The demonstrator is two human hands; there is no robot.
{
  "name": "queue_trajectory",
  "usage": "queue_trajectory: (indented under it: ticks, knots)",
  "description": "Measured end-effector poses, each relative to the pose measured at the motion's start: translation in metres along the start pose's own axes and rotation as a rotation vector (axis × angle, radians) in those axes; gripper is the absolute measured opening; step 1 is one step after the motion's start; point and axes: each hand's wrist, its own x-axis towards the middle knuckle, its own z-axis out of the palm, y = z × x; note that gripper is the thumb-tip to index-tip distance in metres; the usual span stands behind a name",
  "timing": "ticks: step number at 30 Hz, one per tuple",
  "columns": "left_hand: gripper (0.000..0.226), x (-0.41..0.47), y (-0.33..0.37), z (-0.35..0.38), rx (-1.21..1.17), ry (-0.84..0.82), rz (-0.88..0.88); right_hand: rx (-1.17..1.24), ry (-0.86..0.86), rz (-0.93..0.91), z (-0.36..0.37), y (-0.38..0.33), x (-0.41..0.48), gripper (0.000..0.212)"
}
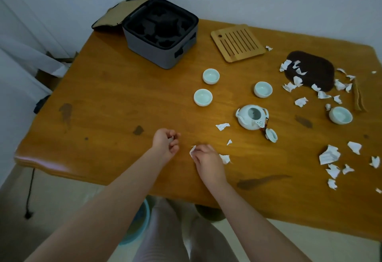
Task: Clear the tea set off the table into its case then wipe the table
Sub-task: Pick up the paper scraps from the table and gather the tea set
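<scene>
On the wooden desk [115,100] by a pale wall, the right grip [207,157], pinching a paper scrap [192,151], lies down-left of the teapot [251,117] and closer to it than the left grip [165,143], which curls round a pale bit [170,138]; the open case [161,32] sits up-left of the teapot.

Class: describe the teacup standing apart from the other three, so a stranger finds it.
Find the dark brown mat on the table's right side. Just below it in the view stands a pale cup. It alone sits right of the teapot, among paper scraps.
</scene>
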Motion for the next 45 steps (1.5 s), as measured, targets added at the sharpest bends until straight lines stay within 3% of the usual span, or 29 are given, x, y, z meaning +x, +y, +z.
queue_trajectory:
  ticks: [5,9,14,18,21,23,26,29,33,37,40,43,45]
  knots:
    - [0.029,-0.007,-0.015,0.0,-0.114,0.036,0.028,0.016,-0.022,-0.056,-0.003,0.006,0.017,0.015]
    - [0.026,-0.013,-0.02,-0.004,-0.165,0.054,0.05,0.108,-0.11,0.007,-0.009,0.006,0.028,0.048]
    - [0.027,-0.016,-0.024,-0.01,-0.193,0.047,0.08,0.008,-0.22,-0.05,-0.014,0.012,0.037,0.018]
    - [0.037,-0.015,-0.026,-0.005,-0.189,0.058,0.07,0.304,-0.17,0.077,-0.036,0.007,0.051,0.012]
    - [0.034,-0.019,-0.029,0.008,-0.233,0.028,0.013,0.526,-0.223,0.112,-0.057,-0.008,0.055,0.009]
    - [0.029,-0.024,-0.032,0.02,-0.261,-0.03,-0.041,0.389,-0.245,0.042,-0.061,-0.017,0.051,0.013]
    - [0.023,-0.029,-0.038,0.033,-0.202,-0.051,-0.055,-0.049,-0.239,-0.151,-0.059,-0.017,0.043,0.022]
    - [0.024,-0.027,-0.035,0.036,-0.095,0.071,-0.008,0.02,-0.191,-0.175,-0.071,-0.014,0.036,0.024]
    - [0.033,-0.02,-0.024,0.035,0.012,0.162,0.04,0.18,-0.135,-0.053,-0.086,0.009,0.028,0.03]
    - [0.035,-0.016,-0.029,0.03,0.379,0.14,0.208,-0.1,-0.24,0.089,-0.082,0.041,0.011,0.038]
    - [0.047,-0.011,-0.045,0.024,1.155,0.056,0.628,-0.125,-0.262,0.125,-0.079,0.052,-0.001,0.045]
    - [0.052,-0.017,-0.059,0.022,1.795,-0.004,0.812,-0.096,-0.275,0.132,-0.078,0.058,-0.006,0.047]
    - [0.055,-0.018,-0.066,0.02,2.06,-0.002,0.904,-0.063,-0.277,0.138,-0.074,0.061,-0.008,0.046]
